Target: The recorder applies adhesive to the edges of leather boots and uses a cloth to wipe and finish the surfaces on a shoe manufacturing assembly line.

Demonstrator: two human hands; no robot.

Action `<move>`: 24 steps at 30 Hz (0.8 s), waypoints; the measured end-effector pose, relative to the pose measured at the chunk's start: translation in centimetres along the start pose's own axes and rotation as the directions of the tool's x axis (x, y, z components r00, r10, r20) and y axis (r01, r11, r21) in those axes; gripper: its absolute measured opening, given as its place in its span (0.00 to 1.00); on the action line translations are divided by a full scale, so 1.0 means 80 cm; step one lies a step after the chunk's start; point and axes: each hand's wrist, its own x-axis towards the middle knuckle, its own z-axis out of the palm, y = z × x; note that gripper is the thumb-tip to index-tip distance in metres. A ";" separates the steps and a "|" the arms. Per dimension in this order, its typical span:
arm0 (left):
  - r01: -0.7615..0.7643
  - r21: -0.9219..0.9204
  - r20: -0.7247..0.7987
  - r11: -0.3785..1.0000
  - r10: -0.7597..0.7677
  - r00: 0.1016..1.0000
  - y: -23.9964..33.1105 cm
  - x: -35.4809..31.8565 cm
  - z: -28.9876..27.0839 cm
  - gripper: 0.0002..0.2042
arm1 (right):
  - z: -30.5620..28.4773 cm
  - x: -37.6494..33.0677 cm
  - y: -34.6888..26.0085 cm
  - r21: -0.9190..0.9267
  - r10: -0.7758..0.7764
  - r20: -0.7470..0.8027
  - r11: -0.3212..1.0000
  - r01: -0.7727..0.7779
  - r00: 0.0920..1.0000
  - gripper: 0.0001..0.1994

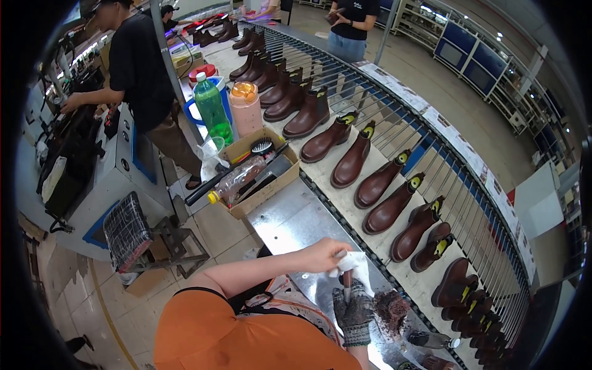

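My bare left hand pinches a crumpled white cloth above the metal worktop. Just below it is my right hand in a dark knitted glove, closed around a slim brown stick-like object. The upper end of this object meets the cloth; its exact kind is not clear. Beside the glove lies a heap of dark brown scraps or crumbs. Nearest on the conveyor stand brown ankle boots, among them a boot and a smaller-looking one.
A conveyor with metal rollers carries several boots along my right. A cardboard box holds a brush and a plastic bottle. Behind it stand a green bottle and a pink jug. A clear bottle lies near the right hand. Other people stand farther off.
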 end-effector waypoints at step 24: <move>-0.676 0.441 0.391 0.591 0.551 0.737 0.027 -0.022 0.000 0.11 | -0.105 -0.018 0.012 -0.289 -0.345 0.282 0.859 0.422 0.895 0.14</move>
